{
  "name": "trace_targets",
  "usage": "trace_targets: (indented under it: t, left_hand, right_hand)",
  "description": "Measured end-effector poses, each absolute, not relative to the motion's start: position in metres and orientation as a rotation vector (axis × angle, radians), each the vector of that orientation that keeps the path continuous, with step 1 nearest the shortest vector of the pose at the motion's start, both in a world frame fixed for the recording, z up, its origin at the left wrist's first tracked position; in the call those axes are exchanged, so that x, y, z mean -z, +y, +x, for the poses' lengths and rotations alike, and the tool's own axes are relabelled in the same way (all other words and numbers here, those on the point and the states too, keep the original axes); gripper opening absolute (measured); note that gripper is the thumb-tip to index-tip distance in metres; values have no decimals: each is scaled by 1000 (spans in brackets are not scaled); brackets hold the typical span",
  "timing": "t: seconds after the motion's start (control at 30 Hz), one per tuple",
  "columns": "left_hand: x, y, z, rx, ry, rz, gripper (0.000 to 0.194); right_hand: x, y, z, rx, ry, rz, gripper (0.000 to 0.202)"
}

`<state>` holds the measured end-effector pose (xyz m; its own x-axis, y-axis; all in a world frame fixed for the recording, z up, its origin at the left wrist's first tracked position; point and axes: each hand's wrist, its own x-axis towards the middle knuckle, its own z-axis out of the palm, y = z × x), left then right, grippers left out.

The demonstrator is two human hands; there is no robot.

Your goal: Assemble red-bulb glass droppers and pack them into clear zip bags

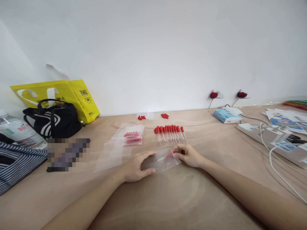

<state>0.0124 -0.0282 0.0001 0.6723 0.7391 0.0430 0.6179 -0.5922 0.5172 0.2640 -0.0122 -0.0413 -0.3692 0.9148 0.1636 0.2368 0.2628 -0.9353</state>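
My left hand point(136, 166) rests on the table and holds the left end of a small clear plastic bag point(163, 163). My right hand point(188, 155) pinches a red-capped dropper point(169, 156) at the bag's right end, its tip inside the bag. Just beyond the hands lies a row of several red-capped glass droppers point(170, 134). To the left sits a clear bag filled with droppers point(133, 135) on top of empty clear bags point(112, 153).
Loose red caps point(165, 115) and small bags lie by the wall. A black bag point(54, 121) and yellow bag point(72, 95) stand at the left, striped cloth point(16, 163) at the near left. A tissue pack point(225, 115), power strip point(275, 140) with cables and papers lie at the right.
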Motion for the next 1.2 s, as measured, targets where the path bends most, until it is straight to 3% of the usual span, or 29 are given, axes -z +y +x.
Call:
trace_targets:
  t: [0.17, 0.27, 0.33, 0.47, 0.77, 0.97, 1.2]
  left_hand:
    - [1, -31, 6, -322, 1106, 2394, 49]
    - [1, -32, 10, -332, 1099, 2412, 47]
    - [1, -32, 11, -334, 1094, 2416, 47]
    - [-2, -31, 10, -334, 1084, 2424, 47]
    - [0, -30, 9, -330, 1057, 2436, 48]
    - [4, -29, 8, -302, 972, 2505, 49]
    - [1, -29, 11, -278, 889, 2604, 41]
  right_hand:
    - [36, -18, 259, -1007, -1895, -950, 18]
    - [31, -14, 266, -1112, -1934, -902, 22]
    - [29, 0, 280, -1145, -1849, -1036, 20]
    - [23, 50, 312, -776, -1456, -1607, 11]
    - [31, 113, 313, -652, -1319, -1879, 18]
    - [32, 114, 317, -722, -1205, -1858, 20]
    - [22, 69, 321, -873, -1118, -1484, 26]
